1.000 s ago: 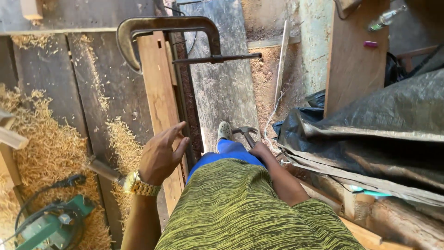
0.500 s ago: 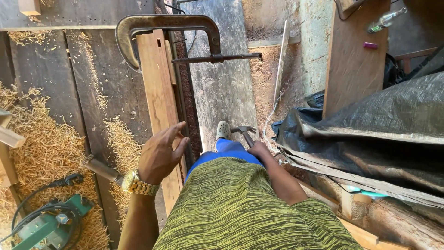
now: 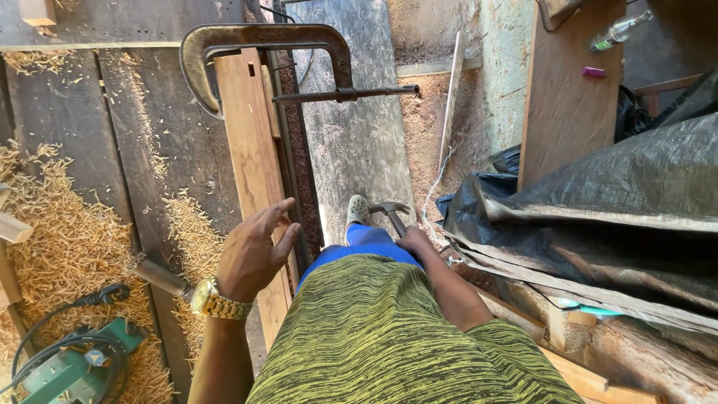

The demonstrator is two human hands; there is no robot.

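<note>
Two hands: both the person's own, seen from above.
Left hand (image 3: pixel 250 254): fingers spread apart, holding nothing, hovering over the one pale wooden plank (image 3: pixel 250 164) on the desk (image 3: pixel 75 120).
Right hand (image 3: pixel 415 241): closed around the handle of one claw hammer (image 3: pixel 390 212), held low beside the leg.
Clamps: one large rusty C-clamp (image 3: pixel 262 45) at the plank's far end.
Power tools: one green machine (image 3: pixel 71 366) among wood shavings (image 3: pixel 67 239).
Wristwatch: one, gold (image 3: pixel 217 303), left wrist.
</note>
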